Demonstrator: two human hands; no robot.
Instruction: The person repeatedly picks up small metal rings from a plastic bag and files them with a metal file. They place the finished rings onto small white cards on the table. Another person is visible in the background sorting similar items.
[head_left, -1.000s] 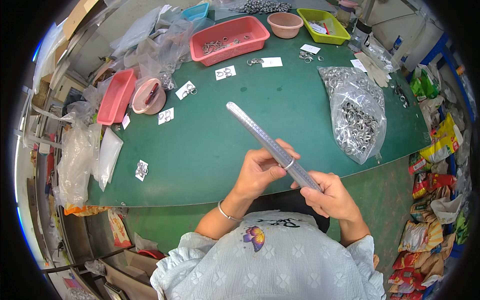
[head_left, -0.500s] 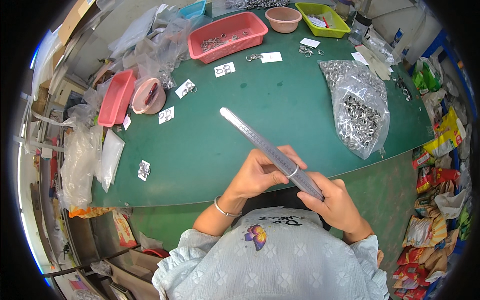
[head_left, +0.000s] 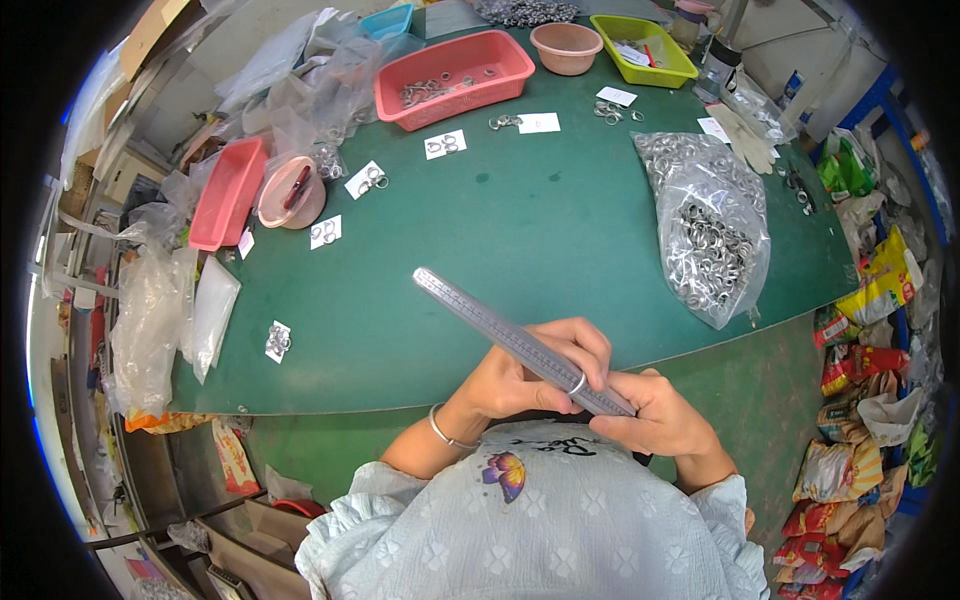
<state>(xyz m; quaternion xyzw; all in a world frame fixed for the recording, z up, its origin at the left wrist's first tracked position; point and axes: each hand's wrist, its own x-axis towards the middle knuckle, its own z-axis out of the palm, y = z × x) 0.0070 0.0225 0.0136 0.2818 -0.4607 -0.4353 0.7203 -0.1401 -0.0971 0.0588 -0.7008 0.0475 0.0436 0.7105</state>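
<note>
A grey metal ring mandrel [head_left: 490, 322] with graduation marks lies diagonally before me, its narrow tip up and left over the table. Its thick end is gripped in my right hand [head_left: 660, 418]. One silver ring [head_left: 578, 384] encircles the mandrel near that end. My left hand [head_left: 510, 385] pinches around the ring, thumb below and fingers curled over the far side; part of the ring is hidden by them. Loose rings sit on or beside small white cards, such as the card [head_left: 540, 122] at the back and the card [head_left: 272, 352] at left.
The green table [head_left: 450, 240] bears a clear bag of rings [head_left: 715, 245] at right. At the back stand a pink basket [head_left: 455, 108], a pink bowl [head_left: 567, 62] and a yellow-green tray [head_left: 655, 72]. A pink tray [head_left: 222, 205] and a round tub [head_left: 305, 212] stand at left.
The mandrel has come left and closer to my body, with both hands. My left fingers have curled further over it at the ring. The view has shifted slightly.
</note>
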